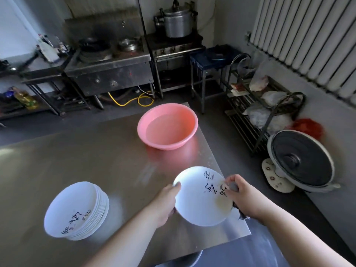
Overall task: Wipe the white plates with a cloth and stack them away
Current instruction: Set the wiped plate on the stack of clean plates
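Observation:
My left hand grips the left rim of a white plate with black writing, holding it tilted above the steel table's near right corner. My right hand is closed on a grey cloth pressed against the plate's right side, where a yellowish smear shows. A dark frayed end of the cloth hangs below that hand. A stack of several white plates, also with black writing, rests on the table at the near left.
A pink basin holding water stands at the far right of the steel table. A fan and a wire rack stand on the floor to the right. Stoves and a large pot line the back wall.

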{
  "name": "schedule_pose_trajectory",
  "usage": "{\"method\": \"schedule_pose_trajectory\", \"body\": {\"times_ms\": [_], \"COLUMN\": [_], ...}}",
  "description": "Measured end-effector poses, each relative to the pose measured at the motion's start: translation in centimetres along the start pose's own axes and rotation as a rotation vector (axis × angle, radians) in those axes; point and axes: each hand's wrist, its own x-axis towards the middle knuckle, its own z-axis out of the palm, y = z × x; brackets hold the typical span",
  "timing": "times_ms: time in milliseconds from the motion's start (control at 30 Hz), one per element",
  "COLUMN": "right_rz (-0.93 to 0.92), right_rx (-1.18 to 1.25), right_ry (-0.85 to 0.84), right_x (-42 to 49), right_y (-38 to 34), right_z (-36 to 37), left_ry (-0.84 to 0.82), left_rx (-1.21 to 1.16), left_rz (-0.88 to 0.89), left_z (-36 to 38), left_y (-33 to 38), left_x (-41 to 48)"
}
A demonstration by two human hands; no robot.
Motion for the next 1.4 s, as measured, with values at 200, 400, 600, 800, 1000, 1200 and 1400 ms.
{"method": "schedule_pose_trajectory", "body": {"times_ms": [200,400,600,800,1000,1200,1400], "right_rz": [-0.011,0.021,0.004,-0.014,0.015,-0.068,-0.21], "right_rx": [-0.202,-0.403,-0.577,-0.706,-0.884,-0.945,-0.785], "right_ry": [0.059,0.137,0.207,0.242,0.254,0.32,0.151], "right_x": [3.4,6.4,7.9,8.7,7.9,6.1,5.3], "right_y": [2.2,3.2,3.2,2.8,1.2,-3.1,-9.8], "right_z": [1.6,2.8,3.4,4.0,3.3,4.9,12.1], "left_ry": [0.152,0.319,0.357,0.376,0.343,0.386,0.506], "left_rx": [0.704,1.004,1.357,1.437,1.347,1.43,1.282], "left_rz": [0.076,0.198,0.141,0.115,0.163,0.286,0.286], "left_z": [0.4,1.2,1.7,1.9,0.6,-3.5,-14.1], "left_y": [-0.8,-2.0,-1.6,-1.7,-1.9,-0.5,-0.9], "left_x": [3.1,6.1,7.9,8.6,8.6,5.4,-0.4]}}
